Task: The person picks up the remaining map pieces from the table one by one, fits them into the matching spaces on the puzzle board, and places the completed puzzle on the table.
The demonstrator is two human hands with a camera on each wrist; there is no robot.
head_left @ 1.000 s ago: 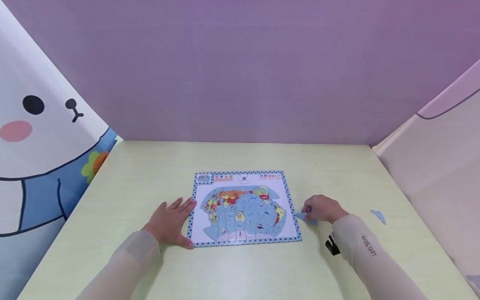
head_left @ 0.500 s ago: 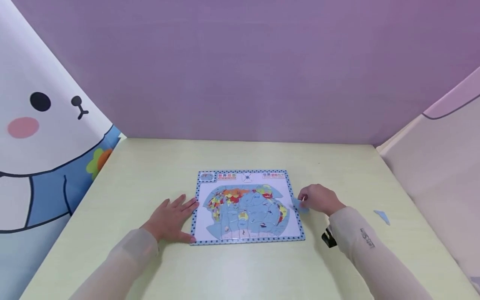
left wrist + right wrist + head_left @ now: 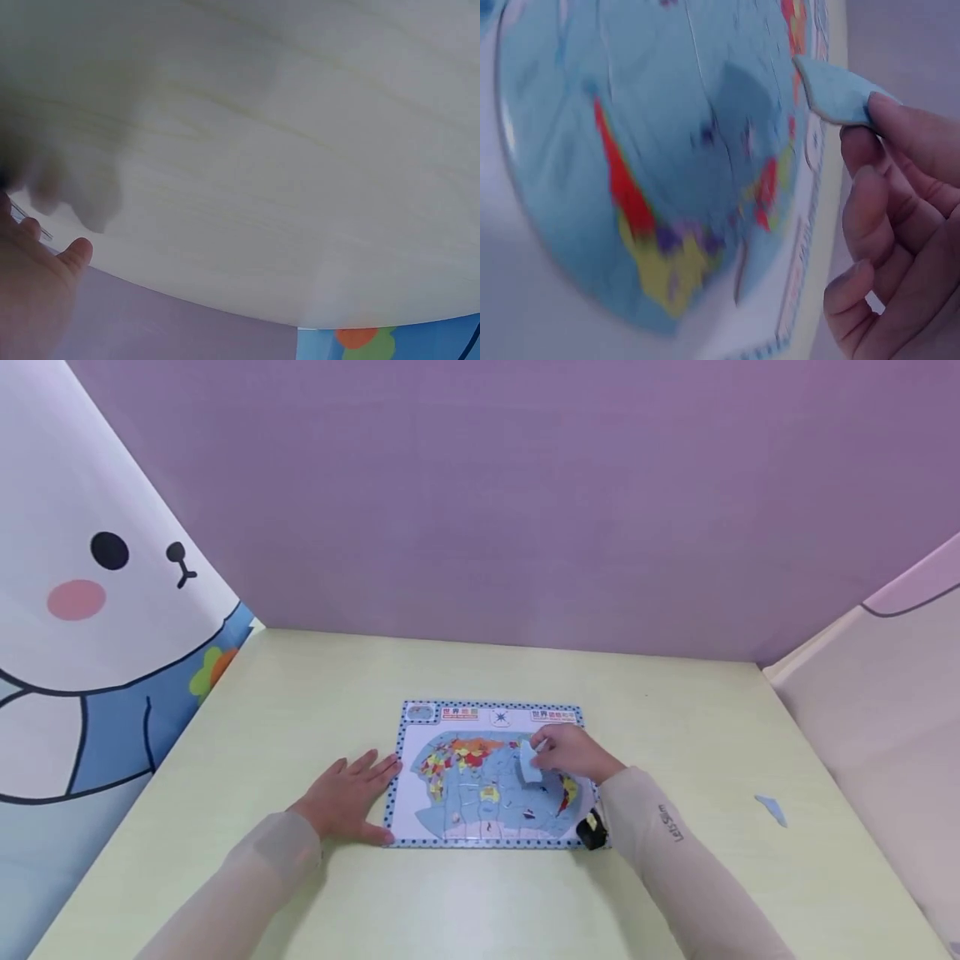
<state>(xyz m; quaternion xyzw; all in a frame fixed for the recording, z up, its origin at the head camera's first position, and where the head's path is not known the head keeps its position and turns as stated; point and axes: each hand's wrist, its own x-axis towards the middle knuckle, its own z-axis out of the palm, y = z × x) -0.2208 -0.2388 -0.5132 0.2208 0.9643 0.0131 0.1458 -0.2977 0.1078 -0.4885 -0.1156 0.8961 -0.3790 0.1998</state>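
A world map puzzle board (image 3: 408, 793) with a blue dotted border lies on the table, most of its map filled with pieces. Above its upper right part, my right hand (image 3: 576, 752) pinches a light blue puzzle piece (image 3: 529, 763) between thumb and forefinger. The right wrist view shows this puzzle piece (image 3: 840, 94) tilted over the map, its shadow falling on the blue ocean area. At the board's left edge rests my left hand (image 3: 347, 799), fingers spread, fingertips and thumb on the border. Only part of the left hand (image 3: 37, 281) shows in the left wrist view.
Another light blue puzzle piece (image 3: 771, 810) lies on the table (image 3: 697, 735) far to the right. A purple backdrop (image 3: 510, 510) stands behind the table, with a cartoon-printed cloth (image 3: 112, 627) at the left. A black wrist camera (image 3: 592, 831) overlaps the board's lower right corner.
My right hand has carried the light blue puzzle piece left from beside the board's right edge to over the map, lifting it. My left hand stays at the board's left edge.
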